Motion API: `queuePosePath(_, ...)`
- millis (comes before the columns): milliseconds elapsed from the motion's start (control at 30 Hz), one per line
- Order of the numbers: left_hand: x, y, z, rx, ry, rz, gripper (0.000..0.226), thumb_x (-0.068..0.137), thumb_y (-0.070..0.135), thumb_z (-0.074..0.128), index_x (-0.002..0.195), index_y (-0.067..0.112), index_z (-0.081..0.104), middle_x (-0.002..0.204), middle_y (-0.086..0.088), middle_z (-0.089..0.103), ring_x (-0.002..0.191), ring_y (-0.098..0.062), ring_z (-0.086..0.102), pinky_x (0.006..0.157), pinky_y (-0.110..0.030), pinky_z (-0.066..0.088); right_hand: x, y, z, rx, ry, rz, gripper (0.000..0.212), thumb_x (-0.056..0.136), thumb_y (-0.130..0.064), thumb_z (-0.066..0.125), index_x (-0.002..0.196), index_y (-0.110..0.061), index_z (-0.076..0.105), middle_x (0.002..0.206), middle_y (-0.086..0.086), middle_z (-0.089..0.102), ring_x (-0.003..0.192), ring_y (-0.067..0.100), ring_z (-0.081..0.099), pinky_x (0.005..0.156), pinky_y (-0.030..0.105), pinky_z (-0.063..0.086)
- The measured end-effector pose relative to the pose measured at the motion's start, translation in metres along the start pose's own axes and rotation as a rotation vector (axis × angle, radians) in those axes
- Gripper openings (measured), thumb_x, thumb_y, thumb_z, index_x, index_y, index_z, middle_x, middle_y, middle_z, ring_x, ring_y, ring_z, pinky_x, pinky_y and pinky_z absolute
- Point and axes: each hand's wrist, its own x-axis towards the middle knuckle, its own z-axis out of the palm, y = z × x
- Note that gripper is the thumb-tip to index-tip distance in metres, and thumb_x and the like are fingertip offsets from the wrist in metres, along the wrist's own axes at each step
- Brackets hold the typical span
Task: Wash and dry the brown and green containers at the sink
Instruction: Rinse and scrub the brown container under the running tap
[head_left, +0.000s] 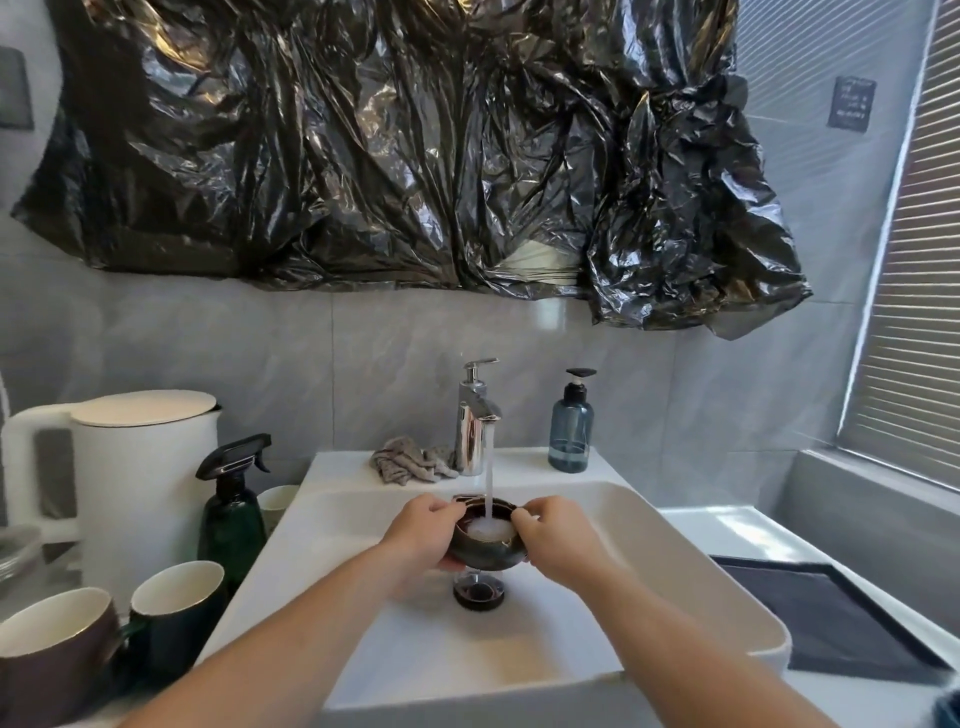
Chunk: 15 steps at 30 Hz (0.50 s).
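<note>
A small dark brown bowl (485, 552) is held over the white sink (675, 561), above the drain (478, 593). My left hand (422, 530) grips its left side and my right hand (550, 535) grips its right side, thumbs on the rim. Water runs from the chrome tap (475, 415) straight into the bowl and foams white inside it. A brown mug (49, 660) and a dark green mug (174, 608) stand on the counter at the lower left.
A grey cloth (408, 460) lies on the sink ledge left of the tap. A blue soap pump bottle (571, 426) stands at its right. A dark green spray bottle (234, 509) and a white kettle (130, 478) stand on the left. A dark mat (831, 618) lies on the right.
</note>
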Motion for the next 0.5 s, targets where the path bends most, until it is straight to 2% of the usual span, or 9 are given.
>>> queuePosePath(133, -0.015, 0.013, -0.004, 0.068, 0.003, 0.038, 0.014, 0.101, 0.014, 0.064, 0.109, 0.005, 0.069, 0.099, -0.009, 0.070, 0.079, -0.023, 0.072, 0.053, -0.026, 0.059, -0.004, -0.006, -0.001, -0.029, 0.048, -0.015, 0.032, 0.092, -0.030, 0.052, 0.084, -0.011, 0.076, 0.077, 0.008, 0.075, 0.079, 0.027, 0.070, 0.073, 0.039, 0.059)
queuePosePath(233, -0.024, 0.008, -0.009, 0.237, 0.098, 0.081, 0.015, 0.100, 0.028, 0.063, 0.097, 0.015, 0.071, 0.095, -0.006, 0.071, 0.064, -0.021, 0.070, 0.052, -0.025, 0.054, -0.007, -0.010, 0.000, -0.072, 0.054, -0.045, 0.033, 0.094, -0.031, 0.051, 0.088, -0.010, 0.076, 0.082, 0.007, 0.075, 0.081, 0.026, 0.069, 0.076, 0.038, 0.059)
queuePosePath(333, -0.027, -0.003, -0.014, 0.547, 0.134, 0.169, 0.028, 0.100, 0.046, 0.055, 0.083, 0.026, 0.065, 0.078, 0.001, 0.075, 0.054, -0.015, 0.065, 0.064, -0.028, 0.054, -0.006, -0.007, 0.002, -0.155, 0.026, -0.072, 0.034, 0.094, -0.031, 0.051, 0.083, -0.009, 0.074, 0.082, 0.009, 0.073, 0.081, 0.028, 0.067, 0.069, 0.034, 0.052)
queuePosePath(433, -0.028, -0.004, -0.015, 0.594, 0.112, 0.212, 0.033, 0.100, 0.047, 0.049, 0.079, 0.026, 0.064, 0.069, 0.002, 0.075, 0.051, -0.014, 0.063, 0.073, -0.034, 0.058, -0.003, -0.006, 0.002, -0.196, 0.021, -0.097, 0.034, 0.094, -0.030, 0.050, 0.078, -0.008, 0.070, 0.080, 0.011, 0.071, 0.079, 0.031, 0.065, 0.063, 0.035, 0.047)
queuePosePath(500, -0.026, -0.002, -0.013, 0.599, 0.113, 0.232, 0.029, 0.100, 0.046, 0.048, 0.086, 0.027, 0.066, 0.068, 0.003, 0.075, 0.050, -0.014, 0.063, 0.069, -0.034, 0.058, -0.001, -0.006, 0.003, -0.200, 0.033, -0.100, 0.033, 0.095, -0.029, 0.049, 0.076, -0.010, 0.067, 0.077, 0.009, 0.068, 0.074, 0.028, 0.061, 0.056, 0.032, 0.042)
